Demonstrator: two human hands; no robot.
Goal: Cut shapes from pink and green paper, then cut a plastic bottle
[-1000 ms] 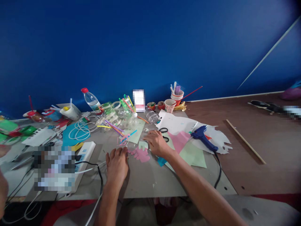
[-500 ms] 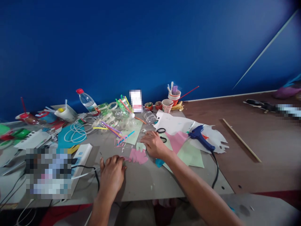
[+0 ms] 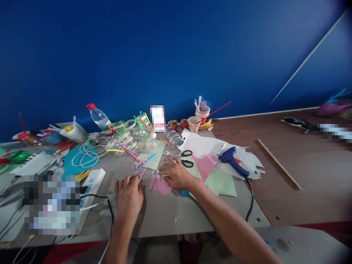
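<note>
My left hand (image 3: 128,194) rests palm down on the grey board, its fingers slightly bent and apart. No held object shows, though the space under the palm is hidden. Just right of it lie pink paper cut-outs (image 3: 160,184). My right hand (image 3: 176,173) reaches over their upper edge, fingers spread and lowered, covering part of them. Beside its wrist are scissors with black handles (image 3: 187,164), their blades hidden. A blue strip and pink scraps (image 3: 141,165) lie between and beyond the two hands.
A blue glue gun (image 3: 233,161) lies right on white, pink and green paper. Plastic bottles (image 3: 100,119), straws (image 3: 128,151) and paper cups (image 3: 194,124) stand behind. A white power strip (image 3: 93,183) with cables is at left. A wooden stick (image 3: 279,164) lies far right.
My right hand has shifted a little left and down, covering the pale green scrap above the pink cut-outs. My left fingers have flattened and moved slightly forward. The camera view has drifted slightly.
</note>
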